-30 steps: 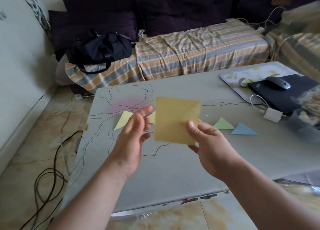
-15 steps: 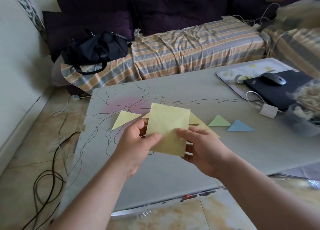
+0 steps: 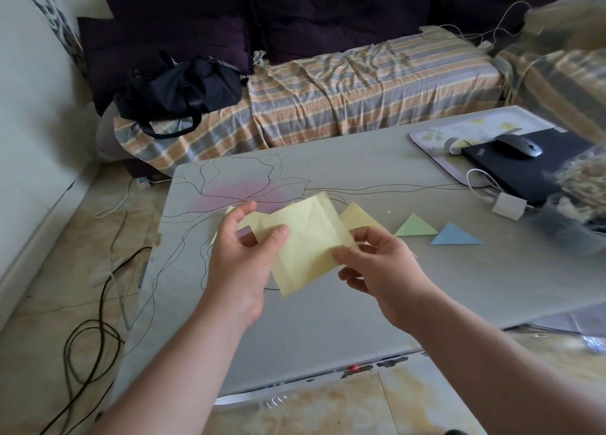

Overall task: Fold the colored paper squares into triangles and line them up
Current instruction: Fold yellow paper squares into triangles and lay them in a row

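A creased pale yellow paper square (image 3: 308, 241) is held above the grey table (image 3: 360, 303). My left hand (image 3: 244, 257) pinches its left edge between thumb and fingers. My right hand (image 3: 377, 267) pinches its right corner. Behind the sheet, folded triangles lie in a row on the table: a yellow triangle (image 3: 359, 218) partly hidden, a green triangle (image 3: 414, 226) and a blue triangle (image 3: 454, 235). Another pale yellow triangle (image 3: 229, 211) peeks out behind my left hand, mostly hidden.
At the table's far right lie a black laptop (image 3: 531, 166) with a mouse (image 3: 519, 147) on it, a floral tray (image 3: 436, 139), a white charger (image 3: 508, 206) and a clear tub (image 3: 574, 225). A striped sofa with a black bag (image 3: 180, 90) stands beyond. Cables lie on the floor at the left.
The yellow sheet has come lower and closer to the table and has rotated from square-on to tilted. My left hand moved from open beside the sheet to pinching its edge.
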A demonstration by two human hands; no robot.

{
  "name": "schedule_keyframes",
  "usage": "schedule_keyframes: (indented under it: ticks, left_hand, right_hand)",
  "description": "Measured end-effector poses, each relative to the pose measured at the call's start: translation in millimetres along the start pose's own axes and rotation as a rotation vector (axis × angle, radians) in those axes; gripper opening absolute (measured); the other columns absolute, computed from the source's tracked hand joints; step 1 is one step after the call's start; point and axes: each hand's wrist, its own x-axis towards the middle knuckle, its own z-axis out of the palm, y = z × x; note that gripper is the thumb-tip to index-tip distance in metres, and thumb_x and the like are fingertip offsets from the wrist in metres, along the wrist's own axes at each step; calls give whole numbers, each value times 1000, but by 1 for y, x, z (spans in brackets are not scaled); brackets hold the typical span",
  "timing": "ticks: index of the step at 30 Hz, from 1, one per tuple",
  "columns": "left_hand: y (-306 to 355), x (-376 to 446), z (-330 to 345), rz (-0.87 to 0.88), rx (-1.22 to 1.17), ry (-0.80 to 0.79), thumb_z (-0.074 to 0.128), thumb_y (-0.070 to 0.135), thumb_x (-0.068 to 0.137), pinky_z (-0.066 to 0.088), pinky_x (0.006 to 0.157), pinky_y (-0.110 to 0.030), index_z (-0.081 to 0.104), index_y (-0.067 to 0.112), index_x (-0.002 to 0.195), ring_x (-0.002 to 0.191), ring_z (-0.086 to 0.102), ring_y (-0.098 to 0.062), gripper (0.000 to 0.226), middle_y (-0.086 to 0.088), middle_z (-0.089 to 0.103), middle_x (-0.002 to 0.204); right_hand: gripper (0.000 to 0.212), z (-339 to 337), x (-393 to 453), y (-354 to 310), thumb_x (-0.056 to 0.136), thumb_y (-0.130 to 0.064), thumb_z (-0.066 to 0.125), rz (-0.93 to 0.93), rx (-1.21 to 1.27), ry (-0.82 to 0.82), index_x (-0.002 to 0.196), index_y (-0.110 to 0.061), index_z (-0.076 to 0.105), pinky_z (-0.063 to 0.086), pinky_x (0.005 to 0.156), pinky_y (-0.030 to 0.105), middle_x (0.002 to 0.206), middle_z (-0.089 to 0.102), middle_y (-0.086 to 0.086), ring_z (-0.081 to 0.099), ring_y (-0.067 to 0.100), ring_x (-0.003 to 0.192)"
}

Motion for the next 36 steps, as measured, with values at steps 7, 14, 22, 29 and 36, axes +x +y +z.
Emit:
schedule_keyframes:
  ticks: [7,14,22,29,36]
  left_hand:
    - [2,4,-6,53,148,89,85,27,86,57,79,-35,59,50,119,87,73,-9,48,7,75,98]
    - [11,2,-10,95,211,-134,86,24,86,60,88,-43,61,48,126,94,76,-14,53,-1,80,97]
    - [11,5,-10,-4,54,-255,87,35,81,53,100,-56,78,22,112,97,74,-31,35,-13,79,105]
    - [15,3,-12,-102,5,-262,71,20,94,56,77,-34,82,23,83,82,71,-19,16,-5,78,93]
    - [15,7,-17,-118,37,-183,76,22,92,51,88,-45,81,18,91,92,69,-25,6,-12,78,104]
  right_hand:
    - [83,-2,-13,-1,83,4,51,-311,-497,-249,127,-67,53,58,71,37,97,68,3,68,18,83]
    - [71,0,-17,0,88,7,57,-374,-630,-313,105,-61,71,56,72,22,107,72,-32,66,4,78]
    - [50,-2,-14,1,90,0,68,-358,-627,-321,103,-47,77,42,63,7,80,66,-39,61,-1,67]
    - [35,0,-12,3,86,-13,82,-325,-552,-297,96,-47,80,58,82,25,92,77,-17,69,7,81]
    - [29,-1,-11,1,81,-19,89,-257,-529,-327,83,-47,80,59,90,40,91,76,-19,73,22,88]
